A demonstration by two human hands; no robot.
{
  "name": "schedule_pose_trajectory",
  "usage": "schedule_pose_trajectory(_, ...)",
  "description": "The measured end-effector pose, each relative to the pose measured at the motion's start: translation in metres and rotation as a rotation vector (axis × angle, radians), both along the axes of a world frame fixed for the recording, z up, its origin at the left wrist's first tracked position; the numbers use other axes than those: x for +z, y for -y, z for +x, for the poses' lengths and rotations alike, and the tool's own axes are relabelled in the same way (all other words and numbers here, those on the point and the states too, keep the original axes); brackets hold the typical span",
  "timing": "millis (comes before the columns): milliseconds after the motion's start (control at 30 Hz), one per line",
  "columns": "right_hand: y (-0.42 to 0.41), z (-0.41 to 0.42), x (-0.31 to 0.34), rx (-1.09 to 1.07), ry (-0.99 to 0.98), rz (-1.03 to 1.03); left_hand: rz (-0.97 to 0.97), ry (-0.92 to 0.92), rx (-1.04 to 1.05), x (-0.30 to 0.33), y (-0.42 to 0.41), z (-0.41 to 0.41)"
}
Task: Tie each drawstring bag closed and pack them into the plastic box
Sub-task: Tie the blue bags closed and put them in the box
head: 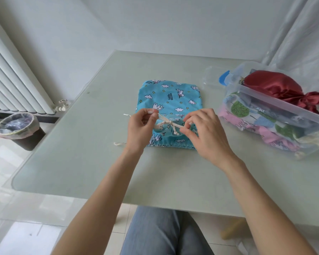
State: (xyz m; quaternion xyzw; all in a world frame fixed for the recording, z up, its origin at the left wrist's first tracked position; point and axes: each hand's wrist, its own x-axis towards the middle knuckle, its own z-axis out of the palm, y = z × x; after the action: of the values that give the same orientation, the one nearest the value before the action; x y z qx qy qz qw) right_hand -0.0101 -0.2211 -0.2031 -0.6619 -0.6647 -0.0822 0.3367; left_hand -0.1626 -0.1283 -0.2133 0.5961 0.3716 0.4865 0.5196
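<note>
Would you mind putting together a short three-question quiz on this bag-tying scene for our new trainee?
1. True or false: the blue drawstring bag lies inside the plastic box.
2. What do the left hand and right hand both pinch? A) the cream drawstring B) the blue latch C) the red satin bag
3. Fill in: the red satin bag sits on ____ of the other bags in the box.

Key: 1 false, it lies on the table; 2 A; 3 top.

One blue bag point(170, 102) on table; one plastic box point(276, 115); one bin point(18, 128); two hands.
</note>
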Motion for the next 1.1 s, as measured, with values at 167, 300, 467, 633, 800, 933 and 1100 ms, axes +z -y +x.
schedule_pose_trajectory(167,0.012,0.004,-0.005,0.043,0.003,-0.095,0.003,-0.064,-0.015,-0.011,0.011,-0.005)
schedule_pose_trajectory(300,0.02,0.012,0.001,0.109,-0.234,-0.192,0.105,-0.265,-0.251,0.002,0.007,-0.019)
schedule_pose_trajectory(467,0.013,-0.007,-0.001,0.235,-0.134,-0.367,0.208,-0.341,-0.267,0.021,-0.014,-0.029)
schedule_pose_trajectory(633,-0.006,0.003,-0.001,0.133,-0.139,-0.166,0.239,-0.633,-0.257,0.018,-0.061,-0.004)
schedule_pose_trajectory(800,-0.009,0.022,0.0,0.03,0.03,-0.183,0.407,-1.134,-0.495,0.006,-0.083,0.029)
schedule_pose_trajectory(933,-0.002,0.028,-0.003,-0.071,0.094,-0.253,0.559,-1.197,-0.456,0.007,-0.08,0.032)
schedule_pose_trajectory(1100,0.007,0.04,0.024,-0.03,-0.005,-0.083,0.512,-0.735,-0.296,0.043,-0.071,0.017)
